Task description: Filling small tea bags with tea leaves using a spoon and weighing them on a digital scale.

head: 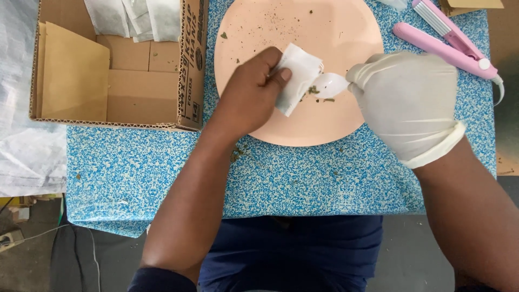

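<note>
A bare left hand (254,92) pinches a small white sachet (296,77) of thin, fibrous filter paper between thumb and fingers, holding it over the middle of a round, smooth, peach-coloured plate (281,21). The right hand (406,103), in a thin cream rubber glove rolled at the wrist, is closed around the handle of a glossy white plastic spoon (330,85), whose bowl meets the sachet's open edge at its 3 o'clock side. A pinch of dark green dried flakes (313,90) sits where spoon and sachet touch, and more specks lie scattered across the plate, thickest toward 12 o'clock. The plate rests on a table covering (162,173) of speckled blue and white, mottled like terrazzo, with a few green crumbs near the plate's 7 o'clock rim. At 10 o'clock from the plate stands an open corrugated cardboard box (186,81), brown, its cut edges showing the fluting; the side facing the plate carries dark printed lettering running vertically. Inside it, a flat cardboard flap leans at the left and a stack of white paper sachets (135,19) lies at the far end. At 2 o'clock a pink, rounded, hinged plastic clamp tool (448,46) lies diagonally, its white cord trailing off at 3 o'clock. White crinkled sheeting (24,146) hangs beyond the table at 9 o'clock.
</note>
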